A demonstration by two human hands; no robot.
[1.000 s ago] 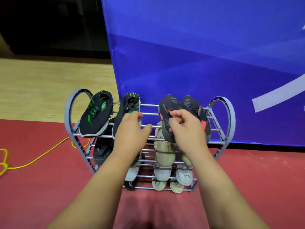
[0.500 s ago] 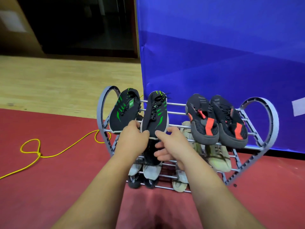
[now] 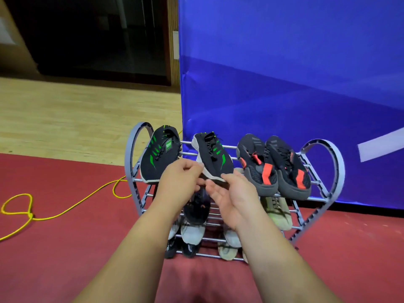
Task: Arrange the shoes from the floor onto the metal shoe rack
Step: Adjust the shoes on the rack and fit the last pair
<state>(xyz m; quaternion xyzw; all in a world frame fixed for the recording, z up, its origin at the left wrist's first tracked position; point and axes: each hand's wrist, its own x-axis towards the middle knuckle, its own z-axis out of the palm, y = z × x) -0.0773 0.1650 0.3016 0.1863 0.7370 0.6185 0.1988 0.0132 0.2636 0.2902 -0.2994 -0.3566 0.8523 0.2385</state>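
Rack-side note: the metal shoe rack (image 3: 127, 158), grey with heart-shaped end frames, is standing on the red floor (image 3: 65, 248) in front of a blue banner (image 3: 284, 84). The person is working at the top tier with both hands. The second green-striped shoe (image 3: 215, 159) is lying across the top rails. Its long axis is running front to back, heel up toward the banner, toe pointing down toward the person. It is lying tilted sideways, so the white sole edge is showing on its left. The left hand (image 3: 181, 182) is making a closed grip, with curled fingers and thumb pinching the sole at the toe end. The right hand (image 3: 235, 194) is lying palm up beneath the same toe, grip open, fingers nearly straight, thumb touching the sole rim. The top tier is holding four shoes, all toe-down on the same front-to-back axis. Two are black with green stripes; the first green-striped shoe (image 3: 160, 155) is sitting at the left end, apart from its mate. The two grey-and-red shoes (image 3: 256, 166) are touching side by side toward the right end. The lower tiers are carrying black, white and beige shoes, partly hidden behind the forearms, so I cannot count them. One yellow cable (image 3: 30, 214) is looping over the floor left of the rack.
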